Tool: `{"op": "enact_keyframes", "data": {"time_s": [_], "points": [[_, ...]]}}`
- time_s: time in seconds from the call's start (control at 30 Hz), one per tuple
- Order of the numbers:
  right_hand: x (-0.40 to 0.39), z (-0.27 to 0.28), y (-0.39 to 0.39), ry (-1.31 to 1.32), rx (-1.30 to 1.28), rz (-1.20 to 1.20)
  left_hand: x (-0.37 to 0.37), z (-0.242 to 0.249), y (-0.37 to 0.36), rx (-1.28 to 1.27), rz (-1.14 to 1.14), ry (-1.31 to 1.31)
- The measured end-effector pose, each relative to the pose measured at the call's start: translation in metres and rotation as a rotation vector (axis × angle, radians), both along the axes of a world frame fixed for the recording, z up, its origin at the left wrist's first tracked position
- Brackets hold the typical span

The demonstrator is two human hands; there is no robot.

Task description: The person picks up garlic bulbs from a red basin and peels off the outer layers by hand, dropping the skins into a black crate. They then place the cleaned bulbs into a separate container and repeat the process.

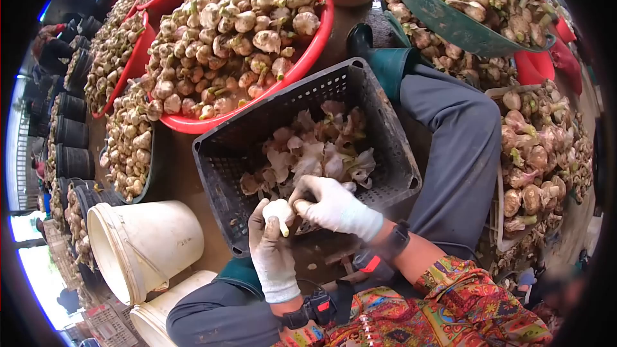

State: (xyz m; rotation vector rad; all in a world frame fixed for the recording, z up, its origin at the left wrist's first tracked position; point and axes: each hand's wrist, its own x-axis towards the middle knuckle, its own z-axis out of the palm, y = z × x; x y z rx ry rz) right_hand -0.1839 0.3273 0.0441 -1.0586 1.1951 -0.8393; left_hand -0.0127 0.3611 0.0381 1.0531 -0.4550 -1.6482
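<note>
My left hand (273, 257), in a dirty white work glove, holds a peeled-looking white garlic bulb (279, 211) between thumb and fingers, its short stem pointing down. Close against the bulb's right side is my right hand (337, 205), gloved too, with thumb and forefinger pinched together. Whatever sits in that pinch, if anything, is too small to make out. Both hands are over the near edge of a black plastic crate (222, 144). Loose papery garlic skins (321, 154) lie in a heap inside it.
A red tub (324, 32) heaped with unpeeled garlic stands beyond the crate. At left are a tipped white bucket (154, 238) and more garlic tubs. Green basins (443, 19) and a white basket (504, 218) of garlic sit at right. My knees flank the crate.
</note>
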Motion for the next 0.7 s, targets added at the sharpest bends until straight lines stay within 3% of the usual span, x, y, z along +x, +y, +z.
{"op": "enact_keyframes", "data": {"time_s": [0.03, 0.1, 0.17, 0.23, 0.33, 0.4, 0.57, 0.63, 0.7], "points": [[0.002, -0.012, 0.002, -0.212, 0.060, -0.052, 0.003, -0.004, -0.001, -0.018, 0.021, 0.041], [0.002, -0.002, 0.001, -0.129, -0.005, -0.093, 0.006, -0.007, -0.001, -0.012, 0.036, 0.113], [0.007, -0.011, 0.002, 0.003, -0.055, 0.018, 0.004, -0.011, 0.000, 0.014, 0.093, 0.107], [0.011, -0.008, 0.002, 0.248, -0.198, 0.036, 0.002, -0.010, -0.002, 0.062, 0.122, 0.042], [0.011, -0.006, -0.003, 0.340, -0.188, 0.138, 0.008, -0.005, -0.004, -0.024, -0.049, -0.266], [0.012, -0.005, -0.003, 0.458, -0.289, 0.253, 0.013, -0.002, -0.004, -0.047, -0.087, -0.266], [0.018, -0.013, -0.002, 0.502, -0.307, 0.228, 0.015, -0.006, 0.000, -0.033, -0.117, -0.129], [0.013, -0.018, -0.004, 0.212, 0.001, 0.123, 0.011, -0.005, 0.001, -0.066, -0.091, -0.022], [0.010, -0.019, -0.002, -0.246, 0.248, 0.016, 0.008, -0.003, -0.002, -0.037, -0.068, -0.016]]}}
